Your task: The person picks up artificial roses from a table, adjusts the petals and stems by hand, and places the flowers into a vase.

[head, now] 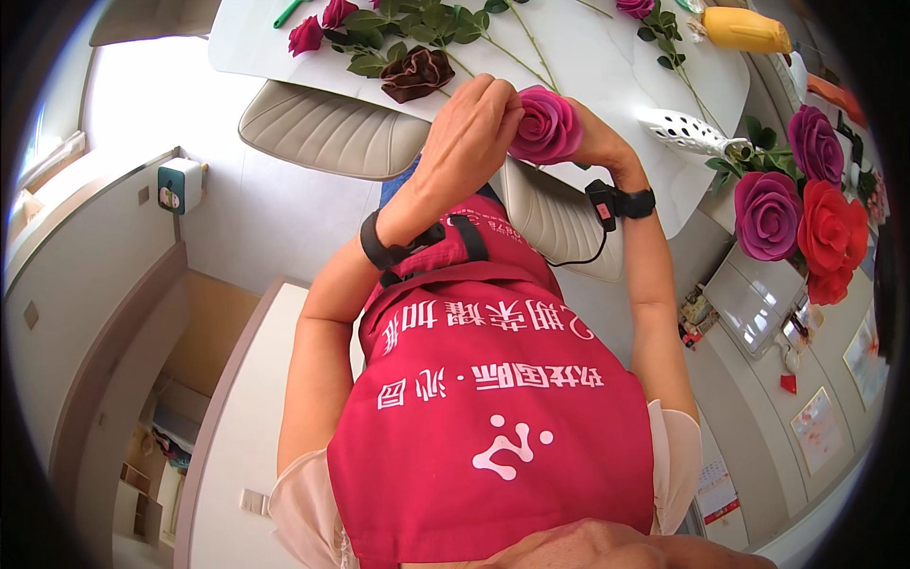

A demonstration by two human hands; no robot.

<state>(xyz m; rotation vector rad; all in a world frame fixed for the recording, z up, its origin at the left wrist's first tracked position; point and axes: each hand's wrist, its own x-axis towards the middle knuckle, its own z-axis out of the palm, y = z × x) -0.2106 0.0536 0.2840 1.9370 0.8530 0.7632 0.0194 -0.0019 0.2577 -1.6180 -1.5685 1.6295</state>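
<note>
A magenta artificial rose (546, 125) with a pinkish-purple edge faces up in front of me, close to the table's near edge. My left hand (473, 128) pinches its outer petal on the left side, fingers bent together. From the right, my right hand (596, 139) reaches behind the bloom and supports it; its fingers are mostly hidden by the petals. The stem below the flower cannot be made out. Left of the rose, a dark brown ruffled scrunchie-like cloth piece (418, 74) lies at the white marbled table's (604, 64) edge.
Rose stems with leaves (434, 25) and deep pink blooms (306, 35) lie across the table. A white perforated vase (686, 131) with purple roses (769, 215) and red roses (832, 227) is at the right. A yellow bottle (746, 30) lies beyond. Padded chairs (334, 131) sit under the edge.
</note>
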